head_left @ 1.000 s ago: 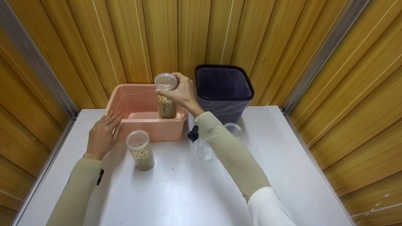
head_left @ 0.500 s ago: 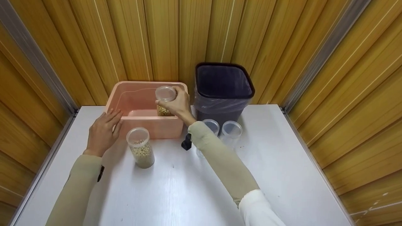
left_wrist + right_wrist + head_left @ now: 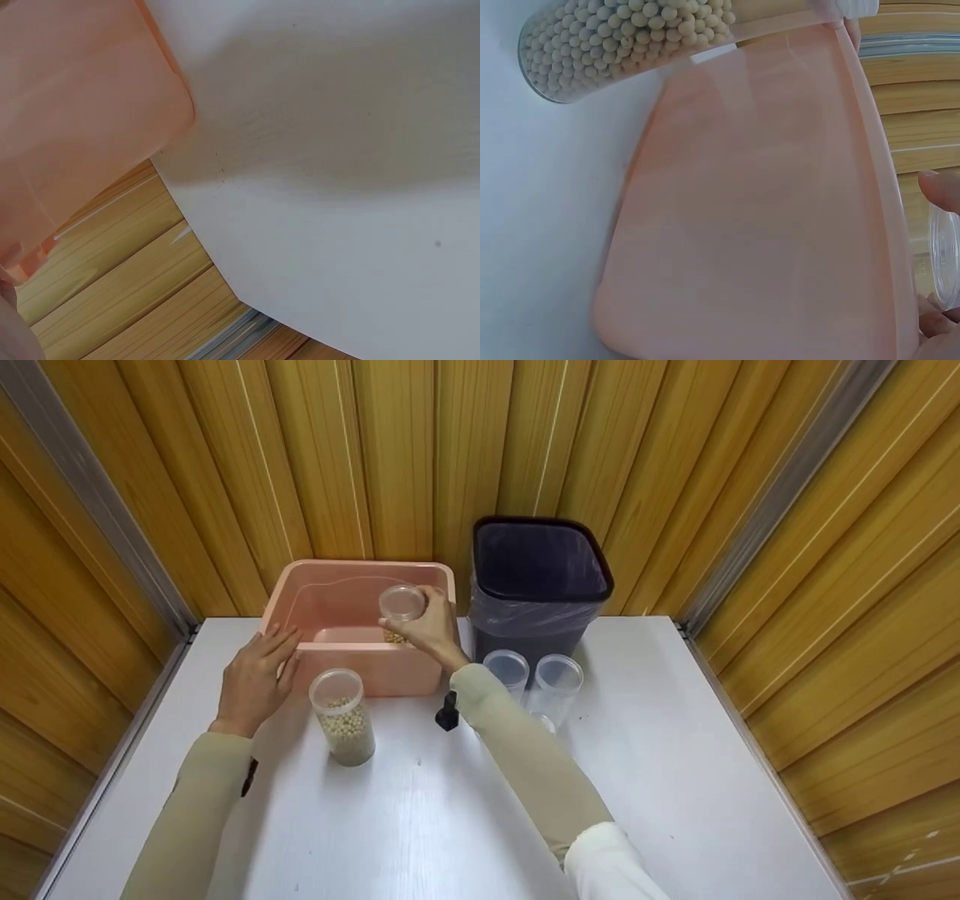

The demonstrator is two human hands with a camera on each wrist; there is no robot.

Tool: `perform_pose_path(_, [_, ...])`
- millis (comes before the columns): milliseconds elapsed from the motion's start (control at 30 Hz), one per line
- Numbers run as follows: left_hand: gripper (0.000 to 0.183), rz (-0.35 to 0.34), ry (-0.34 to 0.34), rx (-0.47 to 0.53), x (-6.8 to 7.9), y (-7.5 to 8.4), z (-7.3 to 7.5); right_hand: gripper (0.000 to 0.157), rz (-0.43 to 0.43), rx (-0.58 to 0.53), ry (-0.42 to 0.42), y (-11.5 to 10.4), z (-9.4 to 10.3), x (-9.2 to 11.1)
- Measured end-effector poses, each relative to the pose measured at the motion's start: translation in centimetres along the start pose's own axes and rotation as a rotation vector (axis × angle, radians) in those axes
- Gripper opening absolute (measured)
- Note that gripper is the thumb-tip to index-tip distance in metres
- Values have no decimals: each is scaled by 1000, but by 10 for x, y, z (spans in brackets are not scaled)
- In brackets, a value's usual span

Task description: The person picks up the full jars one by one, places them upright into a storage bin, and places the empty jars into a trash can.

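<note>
My right hand (image 3: 435, 628) grips a clear plastic jar (image 3: 402, 603) near its top, thumb at the front and fingers behind. The jar has yellowish beans in it and is lowered into the right side of the pink basin (image 3: 382, 673), so the front wall hides its lower part. In the right wrist view, the jar's round top (image 3: 946, 259) shows between thumb and fingers. My left hand (image 3: 253, 682) rests on the basin's left front corner with fingers laid over the rim. Just in front of the basin, a second clear jar (image 3: 349, 733) stands upright, partly filled with pale round beans.
A dark bin (image 3: 519, 622) with a clear liner stands right of the basin, against the wood-panelled back wall. Before it are two clear jars, one left (image 3: 506, 667) and one right (image 3: 556, 679), partly behind my right sleeve (image 3: 525, 757). All stand on a white tabletop (image 3: 405, 825).
The right hand has lowered the jar of beans from above the basin's rim down into it. The left hand has stayed at the basin's corner.
</note>
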State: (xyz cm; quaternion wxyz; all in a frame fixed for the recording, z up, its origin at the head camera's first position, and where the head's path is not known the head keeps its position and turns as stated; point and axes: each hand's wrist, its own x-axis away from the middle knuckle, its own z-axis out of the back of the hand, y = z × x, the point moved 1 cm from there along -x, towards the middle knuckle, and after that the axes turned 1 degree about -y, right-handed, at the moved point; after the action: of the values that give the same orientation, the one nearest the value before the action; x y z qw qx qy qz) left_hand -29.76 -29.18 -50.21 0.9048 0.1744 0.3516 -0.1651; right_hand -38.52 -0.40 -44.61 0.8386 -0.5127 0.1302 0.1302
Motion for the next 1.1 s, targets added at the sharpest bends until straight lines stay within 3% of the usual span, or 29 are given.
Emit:
perform_pose_path(567, [40,-7,10,7,0,1,1,78,-1,41,11,4,-3,-2])
perform_pose_path(833, [40,-3,9,4,-1,2,1,59,-37,-131,81,3,1,-3])
perform_pose_path(1100, [41,-9,5,-1,0,1,0,63,28,-107,51,0,3,-1])
